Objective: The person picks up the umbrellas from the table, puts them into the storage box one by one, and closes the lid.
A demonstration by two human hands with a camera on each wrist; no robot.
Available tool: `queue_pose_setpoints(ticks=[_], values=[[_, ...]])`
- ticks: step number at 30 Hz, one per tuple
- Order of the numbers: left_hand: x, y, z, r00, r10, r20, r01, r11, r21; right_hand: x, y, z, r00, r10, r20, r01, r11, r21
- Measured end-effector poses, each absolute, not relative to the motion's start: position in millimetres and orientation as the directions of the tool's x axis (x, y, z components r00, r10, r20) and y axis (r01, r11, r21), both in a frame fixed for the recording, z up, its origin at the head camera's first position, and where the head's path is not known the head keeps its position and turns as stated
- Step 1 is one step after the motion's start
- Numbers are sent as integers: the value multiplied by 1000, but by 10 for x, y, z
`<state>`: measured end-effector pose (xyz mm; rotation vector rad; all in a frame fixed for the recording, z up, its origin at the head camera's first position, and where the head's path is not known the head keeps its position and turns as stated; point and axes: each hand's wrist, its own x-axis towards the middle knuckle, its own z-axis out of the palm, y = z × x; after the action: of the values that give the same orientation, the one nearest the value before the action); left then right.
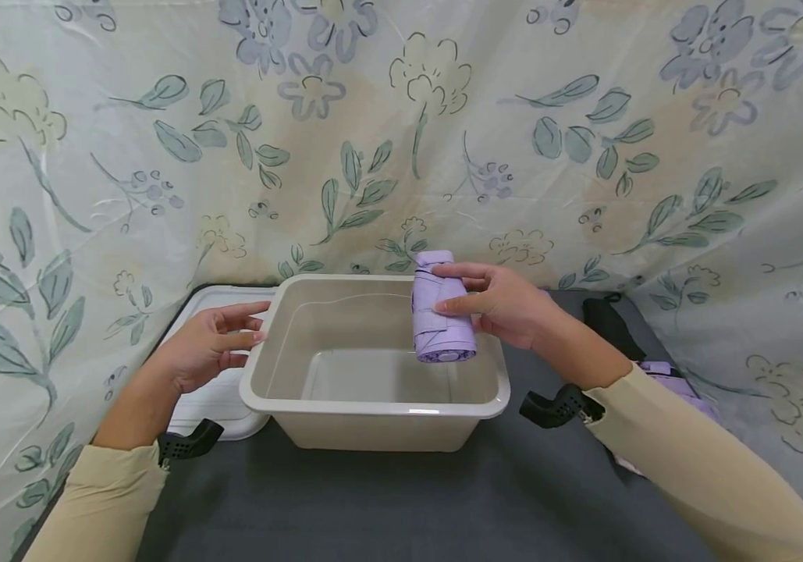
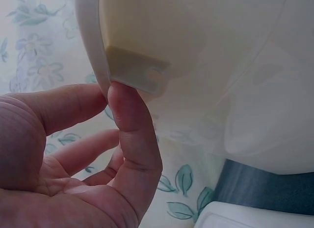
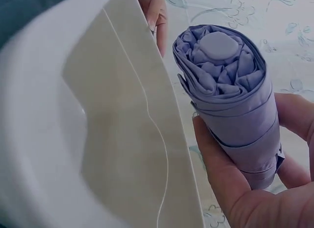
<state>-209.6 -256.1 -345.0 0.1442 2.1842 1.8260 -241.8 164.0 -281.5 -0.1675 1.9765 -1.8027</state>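
Observation:
A folded lavender umbrella [image 1: 445, 312] is held upright in my right hand [image 1: 506, 308], over the right part of a beige plastic tub [image 1: 380, 428]. In the right wrist view, the umbrella's [image 3: 240, 115] rolled cloth and pale round end cap show clearly, with fingers and thumb on either side. My left hand [image 1: 207, 343] is at the tub's left rim. Up close in the left wrist view, thumb and finger of the left hand [image 2: 132, 154] pinch the rim [image 2: 93, 46]. Inside the tub, the visible floor is bare.
A white lid [image 1: 218, 398] lies left of the tub, partly behind it. On the dark grey table [image 1: 387, 507], a black item [image 1: 612, 328] and a purple folded thing [image 1: 675, 382] lie at the right, partly hidden by my right forearm. Floral cloth [image 1: 373, 156] hangs behind.

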Motion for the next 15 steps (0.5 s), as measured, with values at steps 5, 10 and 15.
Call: queue_pose_setpoints(ticks=[5,10,15], values=[[-2101,-2564,-3448,-951,273,-147,-100,180,979,-2480,1506,-2811,-877,-409,-253,218,131,-967],[-2109,-2567,-3467,-950,278,-142,-104,150,983,-2549,1367,-2844,-870,-424,-252,218,127,-968],[-2110,-2569,-3491,-949,284,-135,-103,127,987,-2616,1235,-2890,-855,-442,-270,233,138,-963]])
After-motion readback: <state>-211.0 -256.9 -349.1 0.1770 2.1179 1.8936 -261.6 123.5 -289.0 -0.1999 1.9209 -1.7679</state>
